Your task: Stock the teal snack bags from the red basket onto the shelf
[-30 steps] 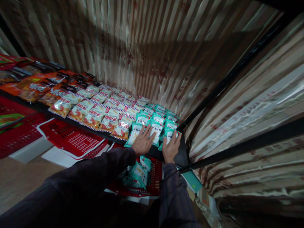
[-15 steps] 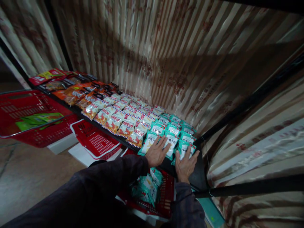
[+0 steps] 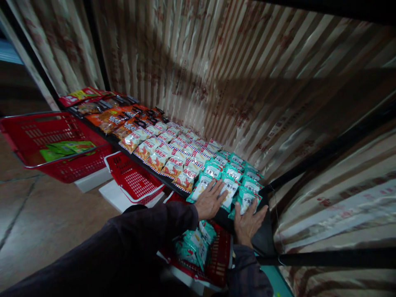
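My left hand (image 3: 210, 200) lies with fingers stretched over the front teal-and-white snack bags (image 3: 228, 189) at the right part of the shelf. Beside it, my right hand (image 3: 249, 219) is spread against the front of the rightmost teal bag (image 3: 246, 199). Neither hand grips a bag; the fingertips appear to rest on them. The teal bags stand in rows, leaning back on one another. To their left are rows of white-and-orange snack bags (image 3: 158, 158) with striped edges. Below my hands, a red basket (image 3: 220, 266) holds several more teal bags (image 3: 193, 247).
Orange-and-black bags (image 3: 111, 119) and red bags (image 3: 81, 95) fill the shelf's left end. A large red basket (image 3: 89, 165) holding green packets (image 3: 66, 149) and a smaller red basket (image 3: 136, 181) stand along its front. Patterned fabric (image 3: 198, 74) hangs behind; black frame bars (image 3: 328, 144) run at right.
The camera view has shifted, so everything appears farther right. Both hands stay on the front teal bags, fingers still spread. No bag has visibly changed place.
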Action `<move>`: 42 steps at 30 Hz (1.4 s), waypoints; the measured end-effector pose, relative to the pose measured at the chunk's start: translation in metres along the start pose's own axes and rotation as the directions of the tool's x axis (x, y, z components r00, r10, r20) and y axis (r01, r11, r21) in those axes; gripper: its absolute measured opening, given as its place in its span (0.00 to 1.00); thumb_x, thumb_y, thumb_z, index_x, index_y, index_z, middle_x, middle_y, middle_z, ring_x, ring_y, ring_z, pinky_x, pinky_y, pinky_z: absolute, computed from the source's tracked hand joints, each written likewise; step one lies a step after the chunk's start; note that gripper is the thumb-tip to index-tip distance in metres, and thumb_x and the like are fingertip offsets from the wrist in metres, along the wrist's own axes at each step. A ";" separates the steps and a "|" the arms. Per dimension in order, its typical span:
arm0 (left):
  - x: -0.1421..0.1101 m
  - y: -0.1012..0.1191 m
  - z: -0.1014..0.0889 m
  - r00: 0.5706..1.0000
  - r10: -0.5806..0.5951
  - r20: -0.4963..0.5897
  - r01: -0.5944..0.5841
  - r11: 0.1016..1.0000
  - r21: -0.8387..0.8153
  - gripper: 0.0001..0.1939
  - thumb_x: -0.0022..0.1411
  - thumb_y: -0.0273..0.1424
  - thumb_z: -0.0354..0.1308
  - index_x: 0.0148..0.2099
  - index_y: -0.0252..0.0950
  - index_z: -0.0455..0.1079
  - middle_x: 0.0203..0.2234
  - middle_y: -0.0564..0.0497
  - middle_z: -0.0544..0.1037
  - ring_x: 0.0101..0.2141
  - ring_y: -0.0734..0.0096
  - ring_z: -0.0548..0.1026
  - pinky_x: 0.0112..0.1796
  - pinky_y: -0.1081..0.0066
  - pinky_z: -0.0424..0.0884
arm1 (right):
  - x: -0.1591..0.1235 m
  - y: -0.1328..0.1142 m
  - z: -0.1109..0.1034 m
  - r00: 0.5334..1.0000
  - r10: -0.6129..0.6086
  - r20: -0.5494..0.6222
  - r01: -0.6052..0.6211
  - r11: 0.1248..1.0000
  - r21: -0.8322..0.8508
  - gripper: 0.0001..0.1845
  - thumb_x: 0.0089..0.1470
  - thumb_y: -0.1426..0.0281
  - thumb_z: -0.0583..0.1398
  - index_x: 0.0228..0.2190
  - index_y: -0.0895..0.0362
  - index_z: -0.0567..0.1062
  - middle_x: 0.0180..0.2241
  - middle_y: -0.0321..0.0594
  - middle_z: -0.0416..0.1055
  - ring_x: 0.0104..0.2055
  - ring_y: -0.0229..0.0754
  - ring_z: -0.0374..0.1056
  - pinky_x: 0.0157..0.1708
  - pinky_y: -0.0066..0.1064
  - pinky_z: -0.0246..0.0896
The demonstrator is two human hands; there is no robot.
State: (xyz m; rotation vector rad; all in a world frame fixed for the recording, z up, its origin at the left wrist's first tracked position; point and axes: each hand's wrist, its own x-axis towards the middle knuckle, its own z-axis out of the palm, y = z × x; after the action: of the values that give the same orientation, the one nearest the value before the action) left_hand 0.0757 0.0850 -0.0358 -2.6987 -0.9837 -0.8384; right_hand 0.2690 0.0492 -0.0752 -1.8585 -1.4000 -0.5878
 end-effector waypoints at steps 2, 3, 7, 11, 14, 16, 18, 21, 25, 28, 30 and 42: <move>-0.002 0.000 -0.001 1.000 -0.002 -0.008 0.002 1.000 -0.007 0.28 0.63 0.31 0.51 0.64 0.26 0.56 0.64 0.27 0.56 0.67 0.48 0.48 0.63 0.45 0.44 | -0.002 0.002 0.000 0.999 -0.025 -0.031 0.025 1.000 -0.012 0.42 0.58 0.50 0.53 0.63 0.65 0.56 0.65 0.72 0.44 0.65 0.72 0.47 0.53 0.67 0.55; -0.003 -0.001 -0.001 1.000 -0.001 -0.013 0.001 1.000 -0.012 0.28 0.63 0.30 0.51 0.64 0.26 0.56 0.64 0.28 0.56 0.67 0.48 0.48 0.63 0.45 0.44 | -0.002 0.003 0.000 0.998 -0.044 -0.046 0.044 0.999 -0.019 0.42 0.58 0.50 0.54 0.63 0.65 0.56 0.65 0.73 0.44 0.65 0.73 0.47 0.53 0.67 0.55; -0.007 -0.002 -0.006 0.999 -0.004 -0.040 0.003 1.000 -0.026 0.28 0.63 0.30 0.51 0.64 0.26 0.56 0.63 0.27 0.56 0.66 0.45 0.47 0.62 0.45 0.47 | -0.007 0.007 0.000 0.989 -0.098 -0.109 0.095 0.995 -0.034 0.39 0.59 0.53 0.55 0.64 0.63 0.56 0.64 0.71 0.46 0.65 0.73 0.48 0.53 0.68 0.55; -0.017 -0.007 -0.011 0.996 -0.030 -0.085 0.027 0.999 -0.040 0.27 0.63 0.31 0.51 0.62 0.26 0.58 0.63 0.28 0.56 0.66 0.43 0.46 0.62 0.45 0.48 | -0.013 0.003 -0.005 0.982 -0.094 -0.161 0.092 0.996 -0.019 0.39 0.59 0.54 0.56 0.65 0.60 0.54 0.65 0.68 0.46 0.66 0.74 0.45 0.53 0.71 0.51; -0.027 -0.017 -0.017 0.989 -0.095 -0.111 0.090 0.995 -0.053 0.26 0.62 0.30 0.51 0.62 0.27 0.59 0.65 0.30 0.55 0.67 0.45 0.44 0.62 0.46 0.47 | -0.017 -0.017 -0.013 0.966 -0.166 -0.200 0.176 0.984 0.037 0.39 0.60 0.56 0.55 0.65 0.59 0.52 0.66 0.65 0.44 0.67 0.72 0.42 0.55 0.71 0.49; -0.035 -0.027 -0.023 0.981 -0.152 -0.123 0.146 0.988 -0.055 0.26 0.62 0.29 0.51 0.62 0.27 0.60 0.65 0.32 0.54 0.67 0.46 0.42 0.63 0.46 0.47 | -0.022 -0.041 -0.019 0.950 -0.237 -0.203 0.261 0.960 0.102 0.38 0.61 0.58 0.55 0.65 0.60 0.51 0.67 0.64 0.43 0.68 0.69 0.40 0.57 0.70 0.47; -0.043 -0.038 -0.029 0.971 -0.198 -0.134 0.193 0.980 -0.052 0.26 0.61 0.29 0.51 0.61 0.28 0.60 0.66 0.34 0.52 0.68 0.48 0.40 0.63 0.47 0.47 | -0.029 -0.073 -0.025 0.942 -0.297 -0.155 0.323 0.927 0.189 0.37 0.62 0.61 0.54 0.66 0.61 0.49 0.67 0.64 0.42 0.69 0.67 0.39 0.58 0.69 0.46; -0.056 -0.058 -0.039 0.948 -0.274 -0.160 0.271 0.962 -0.040 0.26 0.61 0.28 0.50 0.62 0.30 0.61 0.67 0.36 0.50 0.68 0.51 0.39 0.63 0.47 0.47 | -0.040 -0.125 -0.029 0.940 -0.332 -0.074 0.338 0.889 0.309 0.33 0.63 0.65 0.52 0.65 0.59 0.49 0.68 0.61 0.40 0.70 0.63 0.37 0.58 0.68 0.46; -0.075 -0.085 -0.047 0.903 -0.378 -0.202 0.379 0.925 -0.039 0.26 0.63 0.27 0.50 0.63 0.31 0.59 0.68 0.37 0.48 0.68 0.51 0.39 0.62 0.46 0.49 | -0.045 -0.183 -0.018 0.946 -0.314 0.086 0.245 0.862 0.444 0.30 0.65 0.66 0.46 0.65 0.58 0.48 0.68 0.57 0.40 0.70 0.55 0.37 0.61 0.61 0.47; -0.088 -0.100 -0.044 0.874 -0.434 -0.220 0.433 0.900 -0.053 0.28 0.63 0.27 0.50 0.65 0.32 0.57 0.68 0.35 0.49 0.68 0.48 0.39 0.61 0.46 0.50 | -0.044 -0.208 0.001 0.937 -0.294 0.190 0.177 0.867 0.466 0.29 0.66 0.65 0.45 0.65 0.56 0.48 0.69 0.54 0.38 0.71 0.51 0.36 0.63 0.58 0.46; -0.094 -0.104 -0.038 0.860 -0.451 -0.238 0.450 0.891 -0.060 0.26 0.64 0.27 0.49 0.64 0.33 0.58 0.67 0.35 0.50 0.68 0.49 0.40 0.61 0.46 0.50 | -0.043 -0.217 0.013 0.938 -0.272 0.217 0.145 0.872 0.468 0.29 0.66 0.65 0.43 0.66 0.56 0.48 0.70 0.52 0.33 0.71 0.51 0.34 0.63 0.57 0.45; -0.090 -0.119 -0.018 0.824 -0.492 -0.279 0.488 0.868 -0.090 0.25 0.66 0.29 0.48 0.64 0.30 0.59 0.66 0.35 0.54 0.68 0.50 0.43 0.62 0.49 0.51 | -0.046 -0.227 0.058 0.961 -0.227 0.154 0.166 0.928 0.334 0.29 0.65 0.65 0.44 0.66 0.55 0.50 0.70 0.52 0.31 0.71 0.56 0.31 0.61 0.63 0.46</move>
State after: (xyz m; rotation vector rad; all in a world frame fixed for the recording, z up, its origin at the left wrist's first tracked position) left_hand -0.0639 0.1221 -0.0759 -2.2469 -1.6252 -1.2899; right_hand 0.0355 0.0986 -0.0824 -1.5567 -1.7119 -0.2610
